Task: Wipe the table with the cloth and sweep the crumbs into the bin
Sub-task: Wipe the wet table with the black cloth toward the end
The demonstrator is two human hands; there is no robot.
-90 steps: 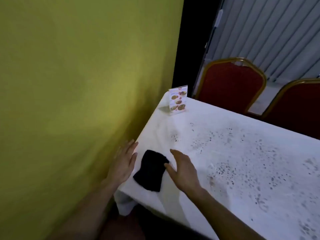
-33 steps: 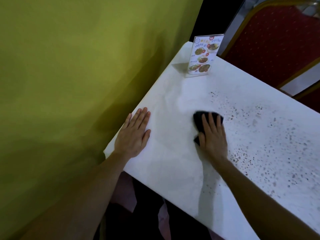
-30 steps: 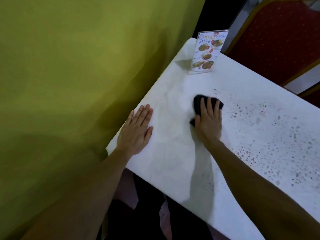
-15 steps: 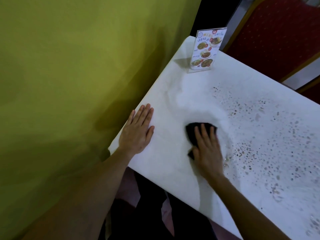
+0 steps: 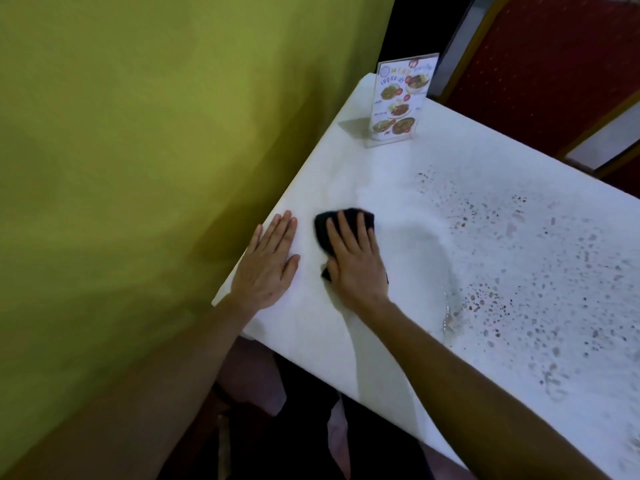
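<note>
Dim, soft picture; wide-angle bending at edges; faint shadows.

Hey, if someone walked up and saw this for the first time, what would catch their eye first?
Probably the small black cloth pressed flat under the right hand near the wall end of the white table, with the left hand resting flat beside it by the table's edge. Next, the scatter of dark crumbs over the table's right part, next to a wiped patch. A standing clear-framed menu card sits at the far corner.
</note>
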